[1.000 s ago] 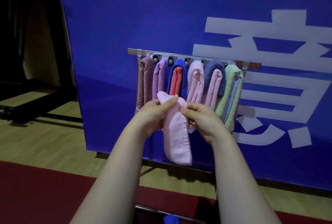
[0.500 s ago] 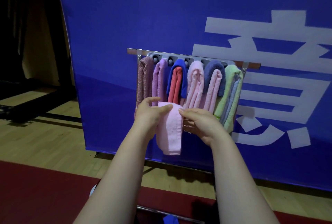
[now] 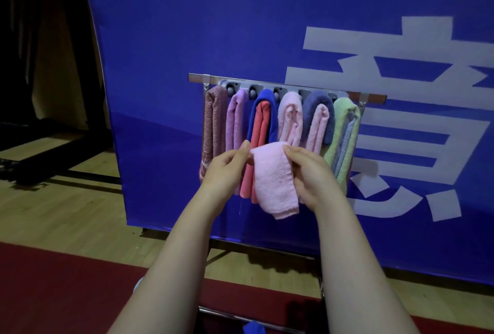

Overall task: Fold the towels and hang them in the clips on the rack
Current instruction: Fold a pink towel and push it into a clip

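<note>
I hold a folded pale pink towel in front of the rack, its fold uppermost and its ends hanging down. My left hand pinches its upper left corner; my right hand grips its right side. The metal rack with grey clips is fixed to the blue banner just above. Several folded towels hang from it: a mauve one, a lilac one, a blue and red one, a pink one, a navy and pink one and a green one.
A large blue banner with white characters stands on a metal frame on the wooden floor. A dark red mat lies in the foreground. A blue cloth shows at the bottom edge. Dark curtains hang at left.
The pink towel went from a long strip to a shorter, doubled fold. Both hands rose slightly towards the rack and shifted their hold to the top fold.
</note>
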A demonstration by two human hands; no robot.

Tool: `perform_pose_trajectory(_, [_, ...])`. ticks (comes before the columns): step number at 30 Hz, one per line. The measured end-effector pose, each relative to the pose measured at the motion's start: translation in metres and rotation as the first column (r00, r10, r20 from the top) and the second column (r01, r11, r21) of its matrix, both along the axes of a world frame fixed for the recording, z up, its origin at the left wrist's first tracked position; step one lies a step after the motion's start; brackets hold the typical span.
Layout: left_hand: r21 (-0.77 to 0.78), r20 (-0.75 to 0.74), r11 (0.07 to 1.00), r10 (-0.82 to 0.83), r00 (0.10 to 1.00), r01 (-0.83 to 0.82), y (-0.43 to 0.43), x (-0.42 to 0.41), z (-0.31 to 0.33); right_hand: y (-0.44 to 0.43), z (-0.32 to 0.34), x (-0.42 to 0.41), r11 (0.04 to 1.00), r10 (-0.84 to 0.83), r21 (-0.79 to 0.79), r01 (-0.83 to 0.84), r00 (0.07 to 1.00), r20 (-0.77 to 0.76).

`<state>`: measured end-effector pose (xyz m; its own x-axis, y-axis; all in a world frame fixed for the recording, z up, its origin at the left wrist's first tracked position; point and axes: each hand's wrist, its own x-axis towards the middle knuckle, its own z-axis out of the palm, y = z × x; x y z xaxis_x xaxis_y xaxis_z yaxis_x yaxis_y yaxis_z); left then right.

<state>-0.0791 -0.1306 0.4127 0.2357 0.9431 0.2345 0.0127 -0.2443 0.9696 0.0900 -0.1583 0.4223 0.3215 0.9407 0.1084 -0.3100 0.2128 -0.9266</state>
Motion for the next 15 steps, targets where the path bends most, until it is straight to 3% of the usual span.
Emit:
perform_pose_trajectory(3, [0.075,-0.037,0.995,-0.066,0.997,0.069,-0.007,0.001,0.002,-0.006,0.008,-0.001,0.999,0.033,0.023,-0.031,0.994,-0.105])
perform_pose_trajectory(8, [0.108,-0.086,0.974,-0.190,0.978,0.199,-0.014,0.005,0.004,-0.004,0.007,0.001,0.998,0.046,-0.033,-0.050,0.991,-0.123])
perform_pose_trajectory(13, [0.109,-0.156,0.963,-0.230,0.960,0.248,-0.018,0.006,0.008,0.006,-0.004,0.005,0.998,0.008,-0.066,-0.015,0.995,-0.101])
perform_pose_trajectory(15, [0.075,-0.182,0.965,-0.235,0.955,0.252,-0.013,0.006,0.007,0.008,-0.007,0.003,0.996,-0.050,-0.079,0.048,0.999,-0.015])
